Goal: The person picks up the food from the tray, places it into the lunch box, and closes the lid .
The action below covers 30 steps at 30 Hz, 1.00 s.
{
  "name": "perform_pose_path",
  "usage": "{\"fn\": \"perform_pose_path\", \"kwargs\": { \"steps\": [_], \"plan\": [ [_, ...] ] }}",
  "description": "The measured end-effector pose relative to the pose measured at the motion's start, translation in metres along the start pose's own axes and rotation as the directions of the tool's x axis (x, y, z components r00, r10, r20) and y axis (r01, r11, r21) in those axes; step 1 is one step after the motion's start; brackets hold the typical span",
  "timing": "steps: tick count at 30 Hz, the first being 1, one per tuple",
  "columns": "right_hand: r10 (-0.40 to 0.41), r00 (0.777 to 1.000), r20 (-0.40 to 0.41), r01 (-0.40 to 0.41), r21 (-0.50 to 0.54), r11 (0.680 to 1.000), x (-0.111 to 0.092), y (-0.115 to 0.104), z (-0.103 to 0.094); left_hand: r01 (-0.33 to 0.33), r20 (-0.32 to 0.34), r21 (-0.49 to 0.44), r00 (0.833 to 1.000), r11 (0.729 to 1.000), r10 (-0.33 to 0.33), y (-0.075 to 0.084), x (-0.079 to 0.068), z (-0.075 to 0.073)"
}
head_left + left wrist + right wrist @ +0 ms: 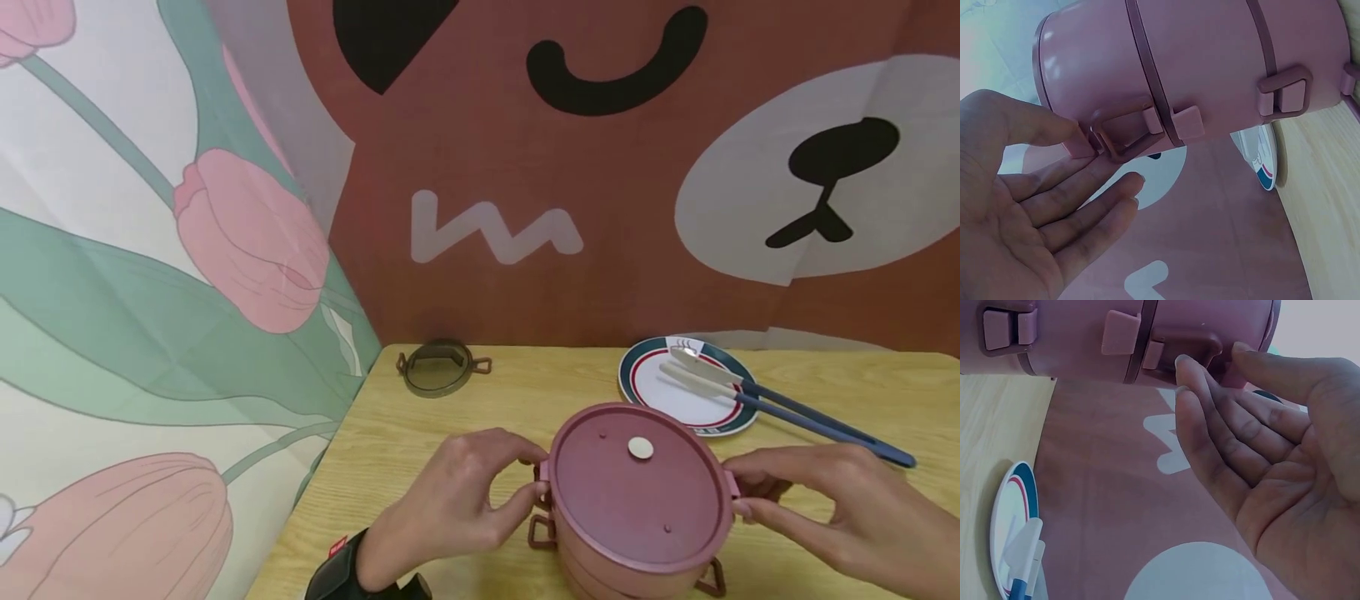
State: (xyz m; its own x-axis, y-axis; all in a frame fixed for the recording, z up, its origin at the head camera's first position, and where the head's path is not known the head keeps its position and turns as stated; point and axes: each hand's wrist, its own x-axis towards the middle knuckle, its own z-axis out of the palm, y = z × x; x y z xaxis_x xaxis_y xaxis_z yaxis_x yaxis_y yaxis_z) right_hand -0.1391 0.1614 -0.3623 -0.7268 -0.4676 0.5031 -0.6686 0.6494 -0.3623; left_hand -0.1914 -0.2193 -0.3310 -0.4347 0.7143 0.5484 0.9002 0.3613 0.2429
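Note:
A round pink stacked lunch box (637,508) stands upright at the table's front, its flat lid facing up with a pale round button. My left hand (472,492) pinches the small pink tab (1079,145) at its upper left edge between thumb and index finger, the other fingers spread below. My right hand (832,500) pinches the matching tab at the upper right edge. Below the top tabs, a brown loop clasp (1105,128) on each side hangs unhooked from the middle pink tab (1188,122). Lower down, another clasp (1266,103) is hooked over its tab.
Behind the box to the right lies a blue-rimmed white plate (637,387) with blue-handled tongs (817,425) across it. A dark translucent round lid (435,379) with brown side loops lies at the back left. A printed cloth (480,292) hangs behind the table.

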Motion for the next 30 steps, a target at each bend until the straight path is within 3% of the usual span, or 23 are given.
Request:
{"fn": "perform_pose_path", "kwargs": {
  "steps": [6,11,20,27,30],
  "plan": [
    [0.041,0.999,-0.022,-0.041,-0.009,0.999,-0.003,0.001,0.003,-0.006,-0.017,0.021,1.000,1.000,0.006,-0.004,0.001,0.003],
    [0.040,0.999,-0.011,-0.040,0.009,0.999,-0.004,0.002,0.005,0.027,-0.007,0.014,1.000,1.000,-0.027,-0.009,0.002,0.007],
    [0.131,0.984,0.123,-0.138,0.047,0.989,-0.008,0.005,0.003,0.025,-0.006,-0.060,1.000,0.998,-0.025,-0.012,0.000,0.011],
    [0.119,0.971,0.205,-0.147,0.127,0.981,-0.017,0.016,0.000,0.052,0.090,-0.158,0.995,0.986,-0.038,-0.017,-0.010,0.014],
    [0.161,0.935,0.316,-0.214,0.140,0.967,-0.020,0.025,0.001,0.088,0.151,-0.175,0.987,0.981,-0.062,-0.022,-0.017,0.020]
  ]
}}
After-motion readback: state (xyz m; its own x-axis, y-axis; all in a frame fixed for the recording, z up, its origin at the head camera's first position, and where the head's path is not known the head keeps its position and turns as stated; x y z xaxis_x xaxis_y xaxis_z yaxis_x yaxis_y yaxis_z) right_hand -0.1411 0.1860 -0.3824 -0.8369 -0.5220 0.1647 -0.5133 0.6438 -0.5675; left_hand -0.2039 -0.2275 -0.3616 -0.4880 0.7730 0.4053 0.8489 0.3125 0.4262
